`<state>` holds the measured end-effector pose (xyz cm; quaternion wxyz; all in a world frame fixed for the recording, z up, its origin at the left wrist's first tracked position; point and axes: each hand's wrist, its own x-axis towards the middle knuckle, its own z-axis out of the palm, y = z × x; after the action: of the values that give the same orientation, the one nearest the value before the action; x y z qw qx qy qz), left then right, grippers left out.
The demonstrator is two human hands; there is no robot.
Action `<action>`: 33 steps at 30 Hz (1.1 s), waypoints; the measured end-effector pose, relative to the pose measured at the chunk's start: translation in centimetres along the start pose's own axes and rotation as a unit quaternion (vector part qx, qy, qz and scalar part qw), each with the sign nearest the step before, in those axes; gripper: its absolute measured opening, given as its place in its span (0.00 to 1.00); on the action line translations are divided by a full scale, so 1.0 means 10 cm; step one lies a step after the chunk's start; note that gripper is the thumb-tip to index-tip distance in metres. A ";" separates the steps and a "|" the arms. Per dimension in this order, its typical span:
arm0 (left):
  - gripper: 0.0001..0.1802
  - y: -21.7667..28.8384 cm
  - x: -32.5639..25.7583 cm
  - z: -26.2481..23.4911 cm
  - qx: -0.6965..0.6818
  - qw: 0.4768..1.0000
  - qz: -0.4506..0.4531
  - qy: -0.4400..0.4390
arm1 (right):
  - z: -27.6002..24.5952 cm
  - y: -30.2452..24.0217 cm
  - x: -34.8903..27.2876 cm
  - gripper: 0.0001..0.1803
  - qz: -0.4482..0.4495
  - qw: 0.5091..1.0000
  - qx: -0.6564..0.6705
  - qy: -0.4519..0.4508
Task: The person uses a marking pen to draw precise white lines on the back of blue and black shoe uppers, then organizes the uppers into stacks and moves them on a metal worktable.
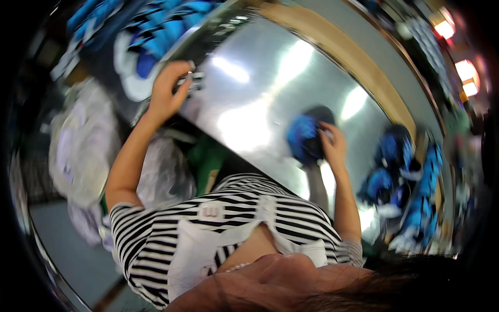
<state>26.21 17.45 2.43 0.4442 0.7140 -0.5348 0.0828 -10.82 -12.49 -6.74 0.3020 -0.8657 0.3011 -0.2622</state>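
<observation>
Head view: the right hand's [335, 146] fingers look clamped on the blue-black piece [302, 137] at the tabletop [249, 91]; I cannot tell whether the left hand's [169, 91] meet. Handling seems underway, calling for steady grip.

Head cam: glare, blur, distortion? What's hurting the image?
Head view: white glare on the metal table; head view: lamps at upper right blown out; head view: blue-black item at the right hand blurred, striped shirt sharper; head view: table edges bend, corners black.
</observation>
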 end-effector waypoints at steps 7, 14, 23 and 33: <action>0.27 1.46 -0.11 1.48 -0.038 0.905 0.322 -0.276 | -0.50 -0.29 -0.01 0.17 -0.013 0.999 0.006 0.052; 0.27 1.56 -0.07 1.88 -0.060 0.865 0.395 -0.302 | -2.10 0.74 -0.68 0.26 0.060 0.869 -0.444 0.208; 0.30 2.09 -0.16 1.96 0.085 0.888 0.290 -0.347 | -2.11 0.88 -0.18 0.08 -0.004 0.918 -0.333 0.216; 0.15 2.30 0.02 1.82 -0.509 0.764 -0.242 -0.316 | -1.10 0.30 -0.26 0.18 -0.047 0.972 -0.122 0.195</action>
<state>0.50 3.39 4.36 0.5537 0.4747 -0.4182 -0.5415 -20.71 -16.68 -1.99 0.1171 -0.8412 0.3426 -0.4017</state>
